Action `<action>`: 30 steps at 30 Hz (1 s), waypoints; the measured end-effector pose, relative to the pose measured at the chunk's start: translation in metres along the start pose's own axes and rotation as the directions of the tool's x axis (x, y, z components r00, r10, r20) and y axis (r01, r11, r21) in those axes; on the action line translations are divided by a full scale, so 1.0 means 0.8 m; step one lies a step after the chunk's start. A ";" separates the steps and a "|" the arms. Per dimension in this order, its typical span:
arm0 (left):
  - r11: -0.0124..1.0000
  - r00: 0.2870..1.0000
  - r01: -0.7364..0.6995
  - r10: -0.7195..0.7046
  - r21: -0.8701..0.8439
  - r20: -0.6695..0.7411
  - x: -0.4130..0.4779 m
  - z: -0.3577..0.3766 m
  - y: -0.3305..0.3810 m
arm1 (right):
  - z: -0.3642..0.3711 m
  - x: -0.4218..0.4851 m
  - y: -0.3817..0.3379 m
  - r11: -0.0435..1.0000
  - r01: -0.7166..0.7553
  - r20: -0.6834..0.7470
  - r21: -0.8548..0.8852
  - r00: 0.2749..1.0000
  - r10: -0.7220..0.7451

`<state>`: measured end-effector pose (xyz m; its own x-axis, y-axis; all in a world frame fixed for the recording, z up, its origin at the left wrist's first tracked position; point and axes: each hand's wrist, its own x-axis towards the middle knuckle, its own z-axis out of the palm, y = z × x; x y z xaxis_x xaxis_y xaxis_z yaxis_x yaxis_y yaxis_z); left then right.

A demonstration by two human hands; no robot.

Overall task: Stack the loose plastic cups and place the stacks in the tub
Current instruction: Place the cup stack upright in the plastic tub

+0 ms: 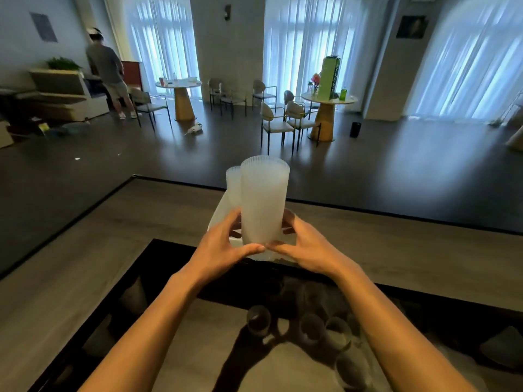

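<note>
A tall stack of frosted plastic cups [264, 199] stands upright in front of me, over the white tub [219, 213]. My left hand [223, 244] grips the stack's base from the left and my right hand [305, 247] grips it from the right. A second stack of cups [232, 185] stands in the tub just behind and left of the held one. Several loose clear cups [258, 321] lie on the table near me, between my forearms. The tub is mostly hidden by my hands and the stack.
The grey table [396, 250] has a black inset frame [158, 250] around a lighter panel. Beyond its far edge lies dark floor with round tables [325, 108], chairs [278, 123] and a person [109, 69] standing far left.
</note>
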<state>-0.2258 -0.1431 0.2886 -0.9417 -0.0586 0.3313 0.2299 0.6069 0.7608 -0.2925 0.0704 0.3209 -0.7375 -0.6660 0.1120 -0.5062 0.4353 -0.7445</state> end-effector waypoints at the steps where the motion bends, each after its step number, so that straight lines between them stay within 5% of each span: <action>1: 1.000 1.000 -0.012 0.012 -0.003 0.001 0.012 -0.005 0.000 | -0.004 0.009 -0.003 1.000 0.004 -0.011 -0.001 1.000 -0.004; 21: 0.994 0.994 0.108 -0.108 -0.026 0.034 0.138 -0.001 -0.084 | 0.010 0.148 0.041 0.990 -0.135 -0.095 0.034 0.986 0.138; 30: 0.977 0.985 0.163 -0.170 0.136 0.039 0.157 0.010 -0.120 | 0.029 0.181 0.075 0.962 -0.178 -0.170 -0.208 0.975 0.143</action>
<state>-0.3677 -0.2022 0.2529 -0.9758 -0.1301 0.1756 0.0376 0.6916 0.7213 -0.4192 -0.0140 0.2771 -0.8676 -0.4840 0.1142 -0.4487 0.6629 -0.5993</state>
